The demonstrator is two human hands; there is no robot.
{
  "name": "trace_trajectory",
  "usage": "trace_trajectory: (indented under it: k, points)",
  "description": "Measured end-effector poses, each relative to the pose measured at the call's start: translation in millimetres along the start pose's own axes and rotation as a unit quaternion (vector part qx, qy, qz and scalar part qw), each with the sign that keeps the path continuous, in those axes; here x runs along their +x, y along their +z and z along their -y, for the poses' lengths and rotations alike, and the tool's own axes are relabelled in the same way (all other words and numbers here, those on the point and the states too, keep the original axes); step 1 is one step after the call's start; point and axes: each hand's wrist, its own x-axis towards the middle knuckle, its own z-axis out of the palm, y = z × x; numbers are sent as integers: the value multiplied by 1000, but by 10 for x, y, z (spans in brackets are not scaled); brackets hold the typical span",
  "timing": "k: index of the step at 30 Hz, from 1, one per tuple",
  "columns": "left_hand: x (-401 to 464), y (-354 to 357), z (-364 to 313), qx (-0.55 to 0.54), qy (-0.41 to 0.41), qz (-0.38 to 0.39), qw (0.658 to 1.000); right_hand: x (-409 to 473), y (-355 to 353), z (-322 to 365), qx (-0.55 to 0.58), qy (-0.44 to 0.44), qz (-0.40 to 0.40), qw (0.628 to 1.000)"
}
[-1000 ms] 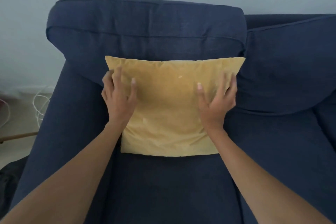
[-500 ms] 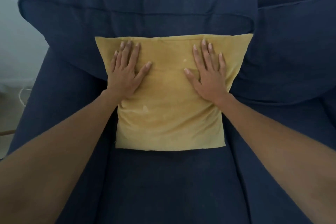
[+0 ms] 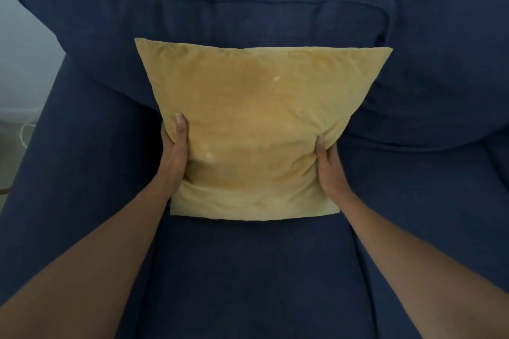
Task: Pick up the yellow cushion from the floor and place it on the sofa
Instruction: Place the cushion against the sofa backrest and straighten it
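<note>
Nearest to us, our two bare forearms reach forward over the seat of a dark blue fabric sofa (image 3: 248, 270), which we use as our landmark throughout.

On that seat, a square yellow cushion in soft, velvety cloth (image 3: 259, 124) stands on its lower edge. Its upper part leans back against the sofa's left back pillow (image 3: 206, 8), so the cushion is tilted, not flat.

Our left hand (image 3: 175, 157) presses the cushion's lower left side. The thumb lies on the front face, and the other fingers wrap behind, out of sight. Our right hand (image 3: 329, 165) mirrors it on the lower right side, thumb forward. Both hands are partly closed and clamped on the cushion's edges, squeezing it between them. The cloth dents and creases where we grip.

We judge the cushion to be light, soft and easily squashed, not fragile. Its plush cover looks unlikely to slip. The side edges, where we hold it now, seem the best place to grip.

Farther back, a second blue back pillow (image 3: 440, 77) sits to the right of the cushion. Beyond the sofa's left arm (image 3: 68, 146), a pale wall and a thin white cord near the floor (image 3: 26, 132) are just visible.
</note>
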Motion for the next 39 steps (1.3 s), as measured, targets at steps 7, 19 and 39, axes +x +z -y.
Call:
trace_trajectory:
  k: [7,19,39]
  points:
    - [-4,-97,-99,-7,95,-44,994,69,298,99,29,12,14,999]
    - [-13,9,52,23,44,-80,996,70,30,-60,-17,7,-73,997]
    - [-156,-10,-38,62,18,-69,995,-217,83,81,-19,-3,-124,992]
